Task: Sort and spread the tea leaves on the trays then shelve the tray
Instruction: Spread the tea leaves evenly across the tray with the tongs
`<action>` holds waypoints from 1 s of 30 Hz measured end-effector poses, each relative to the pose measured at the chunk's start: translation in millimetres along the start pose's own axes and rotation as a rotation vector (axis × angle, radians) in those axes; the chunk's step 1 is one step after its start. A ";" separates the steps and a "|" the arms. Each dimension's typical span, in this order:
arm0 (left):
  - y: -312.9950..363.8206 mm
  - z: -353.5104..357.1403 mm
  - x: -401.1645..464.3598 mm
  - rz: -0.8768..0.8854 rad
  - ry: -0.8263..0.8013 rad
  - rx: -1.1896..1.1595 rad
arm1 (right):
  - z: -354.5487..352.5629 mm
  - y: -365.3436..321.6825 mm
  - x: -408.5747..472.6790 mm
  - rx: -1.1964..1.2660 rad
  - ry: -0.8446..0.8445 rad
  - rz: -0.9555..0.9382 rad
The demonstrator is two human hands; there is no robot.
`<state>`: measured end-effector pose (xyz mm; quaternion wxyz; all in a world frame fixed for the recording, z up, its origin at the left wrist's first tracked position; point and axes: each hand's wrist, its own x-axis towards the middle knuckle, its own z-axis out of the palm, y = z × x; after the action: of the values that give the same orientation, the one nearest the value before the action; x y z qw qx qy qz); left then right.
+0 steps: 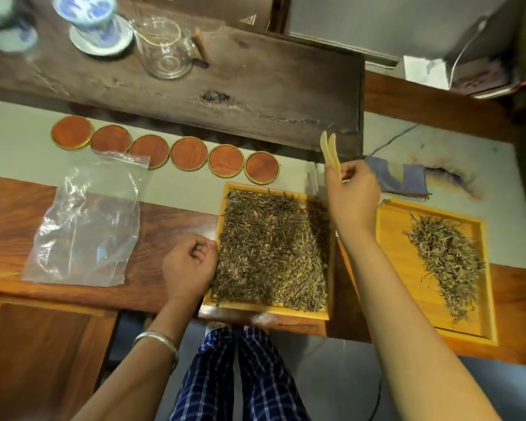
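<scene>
Two yellow wooden trays lie on the table. The middle tray (298,313) is covered edge to edge with dark tea leaves (271,250). The right tray (395,256) carries a narrower, paler heap of tea leaves (447,262) along its right side. My left hand (189,265) rests against the middle tray's left rim with its fingers curled; whether they hold the rim I cannot tell. My right hand (353,192) is raised above the middle tray's far right corner and grips pale bamboo tweezers (330,150) that point up and away.
An empty clear plastic bag (85,226) lies left of the trays. Several round red coasters (149,151) line the table behind. A raised dark board holds a glass pitcher (164,47) and blue-and-white cups (94,22). A blue cloth (398,177) lies behind the right tray.
</scene>
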<state>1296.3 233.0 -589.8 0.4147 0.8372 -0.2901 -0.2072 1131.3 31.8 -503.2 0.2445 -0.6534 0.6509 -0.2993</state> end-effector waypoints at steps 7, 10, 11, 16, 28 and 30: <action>5.6 -2.1 -0.5 -0.029 -0.030 -0.034 | 54.3 -17.4 55.9 -0.016 0.037 0.107; 2.6 -0.9 0.3 -0.054 -0.025 -0.024 | 66.7 -12.3 68.1 -0.075 0.056 0.130; 2.2 -0.7 0.7 -0.055 -0.023 -0.015 | 69.7 -10.3 70.5 -0.114 0.069 0.133; 1.2 -0.9 0.5 -0.054 -0.021 0.007 | 79.3 -6.7 75.2 -0.213 0.111 0.147; 6.2 -4.1 0.3 -0.064 -0.058 -0.009 | 70.9 -13.5 79.0 -0.225 0.082 0.136; 8.9 -5.9 -0.3 -0.059 -0.068 -0.031 | 51.9 -16.8 67.7 -0.077 0.112 0.105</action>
<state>1296.8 232.2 -579.2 0.4114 0.8312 -0.2761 -0.2523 1178.1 -38.8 -522.7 0.1978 -0.6096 0.7079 -0.2969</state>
